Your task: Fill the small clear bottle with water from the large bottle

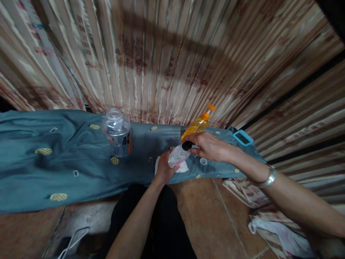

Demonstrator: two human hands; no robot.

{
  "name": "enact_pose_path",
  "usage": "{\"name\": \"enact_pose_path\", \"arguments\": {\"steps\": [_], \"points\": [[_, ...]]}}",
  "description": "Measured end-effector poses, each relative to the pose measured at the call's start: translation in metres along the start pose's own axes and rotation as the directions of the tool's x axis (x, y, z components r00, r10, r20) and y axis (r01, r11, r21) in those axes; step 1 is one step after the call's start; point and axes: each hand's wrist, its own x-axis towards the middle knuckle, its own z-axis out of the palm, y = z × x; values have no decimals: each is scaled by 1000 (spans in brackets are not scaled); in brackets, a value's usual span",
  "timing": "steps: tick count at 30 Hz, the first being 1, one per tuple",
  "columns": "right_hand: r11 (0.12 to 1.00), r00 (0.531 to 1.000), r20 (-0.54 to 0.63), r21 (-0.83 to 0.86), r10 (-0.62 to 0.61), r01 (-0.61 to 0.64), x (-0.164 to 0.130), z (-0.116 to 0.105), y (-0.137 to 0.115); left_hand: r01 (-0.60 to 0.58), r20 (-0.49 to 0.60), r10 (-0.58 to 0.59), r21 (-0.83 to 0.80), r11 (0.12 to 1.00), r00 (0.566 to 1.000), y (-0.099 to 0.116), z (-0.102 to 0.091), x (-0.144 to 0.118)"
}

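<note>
My left hand [164, 169] is wrapped round the lower part of a small clear bottle [178, 155], which leans toward the right. A little pink shows low on its side. The fingers of my right hand [208, 145] are closed round the bottle's black cap [187, 145]. Beneath the bottle and left hand lies a piece of white tissue [182, 167], partly hidden. Just behind my right hand stands a yellow pump bottle [198, 124] with an orange pump head, its lower part covered by the hand. A small round clear piece [203, 161] lies below the right wrist.
A large clear plastic jar [116, 133], lidless, stands on the blue-green cloth [88, 165] to the left. At the right end is a blue-framed digital timer [243, 137]. A pleated curtain [161, 64] hangs close behind. Crumpled fabric [277, 230] lies on the tiled floor [205, 208].
</note>
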Motion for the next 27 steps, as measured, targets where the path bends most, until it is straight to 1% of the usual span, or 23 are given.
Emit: {"name": "enact_pose_path", "arguments": {"steps": [4, 9, 11, 15, 17, 20, 21, 25, 27], "points": [[995, 998, 27, -87, 48, -46, 3, 2, -2, 20, 19, -20, 4, 1000, 1000, 2, -1, 0], [975, 992, 6, -184, 124, -121, 5, 2, -7, 0, 19, 0, -2, 1000, 1000, 0, -1, 0], [978, 994, 2, -181, 107, -105, 4, 1, -8, -6, 16, 6, -6, 1000, 1000, -1, -1, 0], [990, 999, 30, -141, 13, -8, 4, -1, -9, -15, 13, 16, -11, 1000, 1000, -3, -1, 1], [988, 999, 46, -155, 22, -15, 7, 0, -9, -20, 9, 20, -10, 1000, 1000, -4, 0, 1], [976, 995, 47, -204, 89, -78, 11, 0, -9, -31, 4, 31, -7, 1000, 1000, -4, 0, 1], [974, 994, 46, -211, 95, -83, 12, 0, -10, -35, 4, 35, -7, 999, 999, -4, -1, 1], [982, 998, 59, -188, 30, -19, 12, -6, -12, -28, 18, 28, -1, 1000, 999, -2, -2, 1], [981, 997, 70, -195, 31, -17, 12, -6, -13, -21, 16, 21, 6, 1000, 1000, -2, -2, 1]]}}
